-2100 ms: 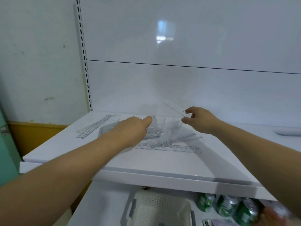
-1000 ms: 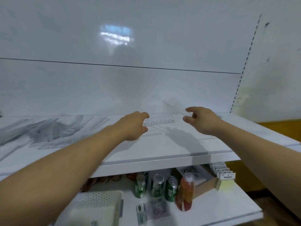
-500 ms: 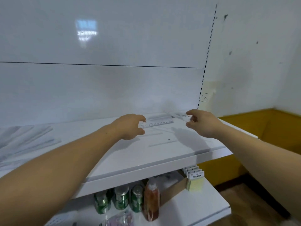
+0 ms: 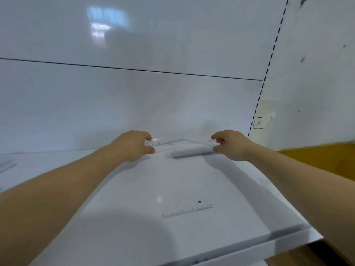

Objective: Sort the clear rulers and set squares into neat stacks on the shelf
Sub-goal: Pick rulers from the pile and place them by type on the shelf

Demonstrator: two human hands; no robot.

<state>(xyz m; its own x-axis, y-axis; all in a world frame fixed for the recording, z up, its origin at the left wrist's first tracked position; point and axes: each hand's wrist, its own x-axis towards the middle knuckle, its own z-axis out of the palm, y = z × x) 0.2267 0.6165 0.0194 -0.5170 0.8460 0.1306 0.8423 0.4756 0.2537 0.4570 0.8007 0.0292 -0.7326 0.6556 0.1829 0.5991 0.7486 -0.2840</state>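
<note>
Head view. Behind: glossy white back panel (image 4: 134,104). At right: slotted upright (image 4: 269,62) and a wall bearing a boxed X mark (image 4: 258,123). Far left: faint clear pieces (image 4: 7,164), too blurred to sort out.

Left hand (image 4: 132,145) pinching one end of a clear ruler (image 4: 167,141) between thumb and curled fingers. Right hand (image 4: 230,144) pinching a second clear piece (image 4: 199,141), ruler or set square impossible to tell. Inner tips meeting midway between the hands. Just beneath, near the back of the shelf (image 4: 134,189): stack of rulers (image 4: 192,152), lying flat.

Toward the front edge, well apart from the stack: set square (image 4: 187,209), flat. Bare white surface between the two. Shelf's right edge running under the right forearm.
</note>
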